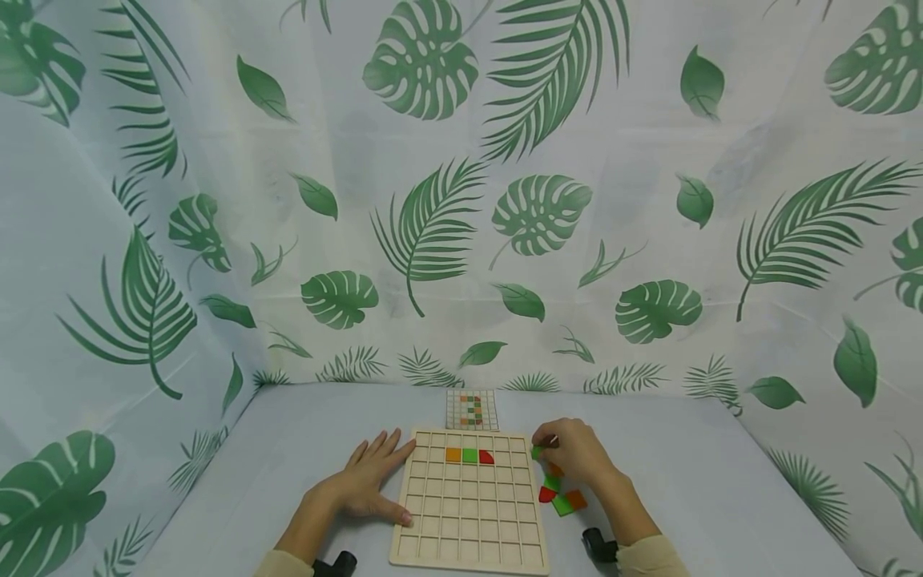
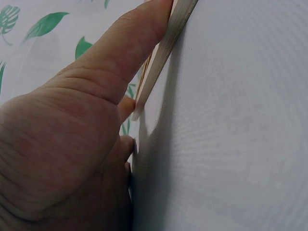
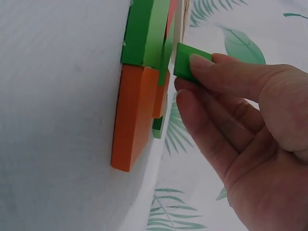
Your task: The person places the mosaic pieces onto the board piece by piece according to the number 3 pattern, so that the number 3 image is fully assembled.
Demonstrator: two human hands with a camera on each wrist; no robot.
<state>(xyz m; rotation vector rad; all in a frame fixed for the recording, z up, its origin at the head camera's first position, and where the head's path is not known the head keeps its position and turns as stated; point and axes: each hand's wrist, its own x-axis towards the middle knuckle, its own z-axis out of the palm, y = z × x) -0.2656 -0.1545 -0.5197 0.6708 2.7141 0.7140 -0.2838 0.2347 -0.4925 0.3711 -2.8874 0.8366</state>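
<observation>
A light wooden grid board [image 1: 469, 513] lies on the table. In one of its upper rows sit an orange square tile [image 1: 453, 455], a green square tile [image 1: 470, 456] and a red tile with a rounded side [image 1: 486, 457]. My left hand [image 1: 364, 481] is spread flat at the board's left side, thumb and index finger touching its edge. Thumb and fingers of my right hand [image 1: 577, 453] pinch a green tile [image 3: 184, 61], lifted beside the board's right edge. Below that hand lie loose tiles, among them a red one [image 1: 547, 495] and an orange one [image 1: 575, 499].
Behind the board lies a small grid card [image 1: 454, 417] with a coloured pattern. Black wrist devices [image 1: 600, 545] show at both wrists. A white curtain with green leaves [image 1: 433, 344] hangs behind the table and along its sides.
</observation>
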